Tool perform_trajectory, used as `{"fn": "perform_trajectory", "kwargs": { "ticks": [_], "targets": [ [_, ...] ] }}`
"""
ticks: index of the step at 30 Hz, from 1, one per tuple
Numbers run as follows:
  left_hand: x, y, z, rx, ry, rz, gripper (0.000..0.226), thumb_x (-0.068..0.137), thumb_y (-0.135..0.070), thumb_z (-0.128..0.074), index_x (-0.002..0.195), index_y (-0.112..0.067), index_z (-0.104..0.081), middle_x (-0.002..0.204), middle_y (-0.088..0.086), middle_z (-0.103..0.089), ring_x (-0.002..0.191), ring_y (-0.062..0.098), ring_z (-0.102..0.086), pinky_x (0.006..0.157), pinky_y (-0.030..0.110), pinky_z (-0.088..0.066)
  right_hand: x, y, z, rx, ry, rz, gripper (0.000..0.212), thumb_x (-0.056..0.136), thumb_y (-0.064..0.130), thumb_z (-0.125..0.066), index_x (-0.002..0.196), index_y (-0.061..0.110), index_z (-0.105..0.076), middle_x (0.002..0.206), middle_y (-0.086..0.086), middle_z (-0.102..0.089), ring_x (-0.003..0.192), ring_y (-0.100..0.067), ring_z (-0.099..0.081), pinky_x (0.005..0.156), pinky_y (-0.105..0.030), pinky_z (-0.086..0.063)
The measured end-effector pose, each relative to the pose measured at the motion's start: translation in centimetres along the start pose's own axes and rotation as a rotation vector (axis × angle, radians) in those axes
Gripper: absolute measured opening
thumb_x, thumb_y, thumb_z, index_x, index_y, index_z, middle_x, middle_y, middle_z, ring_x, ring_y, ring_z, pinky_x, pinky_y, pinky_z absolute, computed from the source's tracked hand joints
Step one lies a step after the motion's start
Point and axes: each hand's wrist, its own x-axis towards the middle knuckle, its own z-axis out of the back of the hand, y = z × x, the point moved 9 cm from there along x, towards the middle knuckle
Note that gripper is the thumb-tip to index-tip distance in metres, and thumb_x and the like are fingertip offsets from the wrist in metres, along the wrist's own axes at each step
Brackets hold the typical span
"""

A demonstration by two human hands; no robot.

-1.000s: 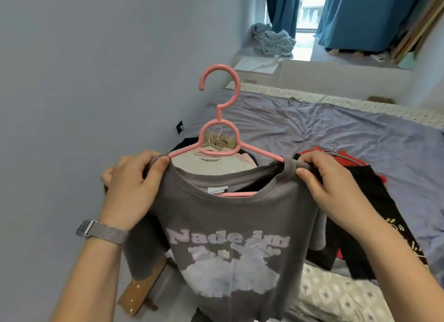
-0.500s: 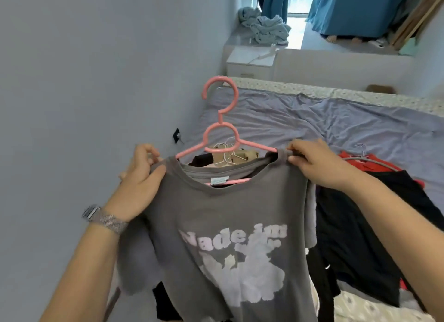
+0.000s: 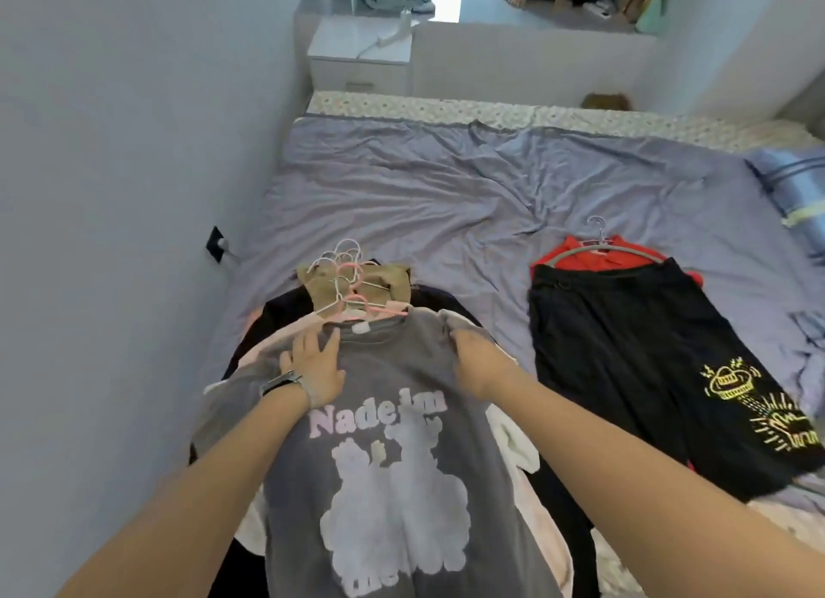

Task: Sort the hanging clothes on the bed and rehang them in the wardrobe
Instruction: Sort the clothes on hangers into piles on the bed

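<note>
A grey printed T-shirt [image 3: 402,486] on a pink hanger [image 3: 366,307] lies flat on top of a pile of clothes on the left of the bed [image 3: 446,186]. My left hand [image 3: 314,367] rests flat on the shirt's left shoulder, fingers spread. My right hand [image 3: 473,365] grips the shirt's right shoulder with curled fingers. Under the shirt lie a pink garment, dark clothes and a tan garment [image 3: 393,280] with several white and pink hanger hooks [image 3: 343,258]. To the right, black shorts with a yellow print [image 3: 647,365] lie over a red garment [image 3: 593,258] on a grey hanger.
A grey wall [image 3: 134,195] with a socket [image 3: 217,244] runs along the bed's left side. A white nightstand [image 3: 361,57] stands beyond the bed's far end. A blue striped pillow [image 3: 794,186] lies at the right edge.
The grey T-shirt on its pink hanger went from held up in the air down onto the left pile. My left hand let go of its shoulder and now lies flat on it.
</note>
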Motion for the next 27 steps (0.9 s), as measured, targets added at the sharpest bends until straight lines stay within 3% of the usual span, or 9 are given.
{"fn": "perform_trajectory", "kwargs": {
  "ticks": [5,9,12,15,19,22,27],
  "targets": [
    [-0.4,-10.8,1.1,-0.116,-0.13,-0.218,0.07,0.092,-0.034,-0.047,0.149,-0.024,-0.008,0.156,0.0,-0.001,0.143,0.023,-0.005,0.112,0.046,-0.016,-1.8,-10.7,3.7,0.136,-0.041,-0.071,0.043,0.091,0.012,-0.049,0.133,0.009,-0.046,0.132,-0.012,-0.054,0.121,-0.03,-0.05,0.096,-0.037,-0.043],
    [-0.8,-21.8,1.3,-0.188,-0.145,-0.371,0.072,0.091,-0.034,-0.049,0.149,-0.023,-0.008,0.156,-0.004,-0.003,0.144,0.019,-0.005,0.111,0.045,-0.02,-5.3,-23.3,6.4,0.21,-0.091,-0.187,0.046,0.092,0.014,-0.052,0.137,0.011,-0.045,0.14,-0.004,-0.05,0.129,-0.02,-0.045,0.106,-0.027,-0.036],
    [0.0,-30.7,0.3,-0.206,-0.127,-0.42,0.072,0.089,-0.033,-0.051,0.149,-0.023,-0.011,0.156,-0.006,-0.007,0.143,0.016,-0.007,0.112,0.041,-0.022,-6.5,-34.6,7.2,0.192,-0.044,-0.336,0.047,0.091,0.014,-0.052,0.138,0.012,-0.044,0.14,-0.004,-0.05,0.129,-0.02,-0.046,0.106,-0.029,-0.037],
    [2.2,-38.8,-1.4,-0.255,-0.113,-0.382,0.076,0.086,-0.032,-0.055,0.148,-0.022,-0.013,0.156,-0.005,-0.009,0.143,0.016,-0.011,0.113,0.039,-0.022,-5.1,-45.0,8.1,0.192,-0.022,-0.425,0.05,0.089,0.013,-0.053,0.138,0.011,-0.042,0.139,-0.008,-0.051,0.128,-0.023,-0.048,0.105,-0.031,-0.039],
    [6.0,-48.5,-4.7,-0.332,-0.133,-0.251,0.08,0.084,-0.04,-0.057,0.148,-0.021,-0.013,0.155,-0.007,-0.01,0.143,0.013,-0.012,0.113,0.039,-0.025,-0.6,-56.0,7.4,0.157,0.061,-0.402,0.058,0.086,0.012,-0.055,0.14,0.012,-0.037,0.137,-0.009,-0.051,0.127,-0.024,-0.048,0.104,-0.032,-0.041],
    [9.2,-54.3,-7.5,-0.377,-0.127,-0.162,0.082,0.084,-0.043,-0.057,0.149,-0.022,-0.01,0.154,-0.01,-0.007,0.144,0.012,-0.006,0.115,0.038,-0.022,3.5,-61.7,7.1,0.074,0.086,-0.33,0.067,0.086,0.015,-0.057,0.146,0.018,-0.027,0.139,-0.005,-0.047,0.127,-0.025,-0.044,0.102,-0.035,-0.043],
    [14.6,-59.4,-11.9,-0.395,-0.1,-0.068,0.087,0.082,-0.046,-0.061,0.148,-0.024,-0.009,0.154,-0.013,-0.004,0.143,0.009,-0.005,0.113,0.037,-0.025,11.6,-67.7,7.4,0.016,-0.048,-0.201,0.068,0.089,0.027,-0.059,0.147,0.019,-0.025,0.145,-0.001,-0.038,0.132,-0.023,-0.036,0.106,-0.036,-0.04]
  ]
}}
